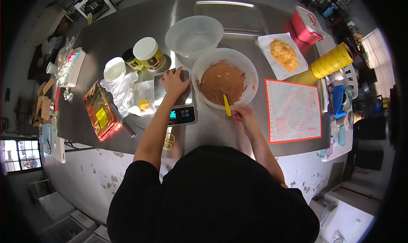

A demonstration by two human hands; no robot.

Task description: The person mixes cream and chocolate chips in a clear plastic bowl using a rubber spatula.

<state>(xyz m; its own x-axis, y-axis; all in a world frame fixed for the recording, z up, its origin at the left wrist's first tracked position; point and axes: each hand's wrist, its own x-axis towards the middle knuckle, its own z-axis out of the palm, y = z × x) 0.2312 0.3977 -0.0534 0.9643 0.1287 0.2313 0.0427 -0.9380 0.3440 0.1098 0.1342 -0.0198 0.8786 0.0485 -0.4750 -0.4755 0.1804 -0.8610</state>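
Note:
My left hand lies with fingers spread on the metal platform of a digital kitchen scale, whose display is lit. To the right stands a translucent white mixing bowl holding thick brown batter. A yellow-handled utensil leans in the batter against the near rim; its head is buried. My right hand is closed beside that rim, just right of the handle, with its fingers curled. Whether it pinches the rim or something small is hidden.
Behind is another translucent bowl. Left are a white-lidded jar, plastic bags and a copper foil packet. Right are orange crumbs on paper, a red-edged mat, a yellow roll and a pink box.

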